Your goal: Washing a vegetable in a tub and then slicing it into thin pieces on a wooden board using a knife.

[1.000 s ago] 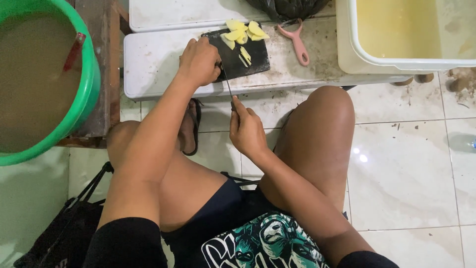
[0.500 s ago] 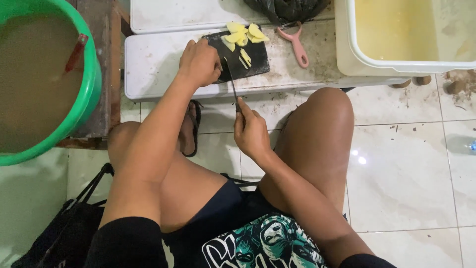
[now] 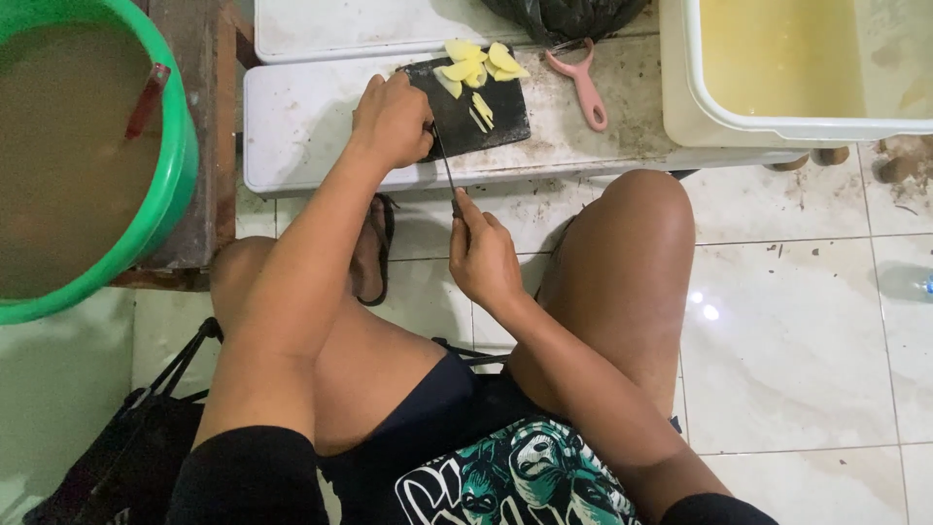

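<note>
Here the left hand (image 3: 394, 119) rests on the near left corner of a small black cutting board (image 3: 476, 112), its fingers curled and pressed together over something that the hand hides from view. The board lies on a low white tabletop (image 3: 311, 117), close to its near edge. The right hand (image 3: 483, 258) hangs below that near edge, over the tiled floor (image 3: 797, 321), with its fingers wrapped around the handle of a knife (image 3: 445, 167); the thin dark blade reaches up across the tabletop's edge to the board, right beside the left hand. Pale yellow slices (image 3: 481, 66) lie heaped at the far edge of the board, and a few thin strips (image 3: 481, 109) lie near its middle. A pink peeler (image 3: 583, 83) lies on the tabletop just right of the board. A white tub (image 3: 700, 117) of yellowish liquid stands at the right end, and a green bucket (image 3: 170, 185) of murky brown water sits beyond the left end.
</note>
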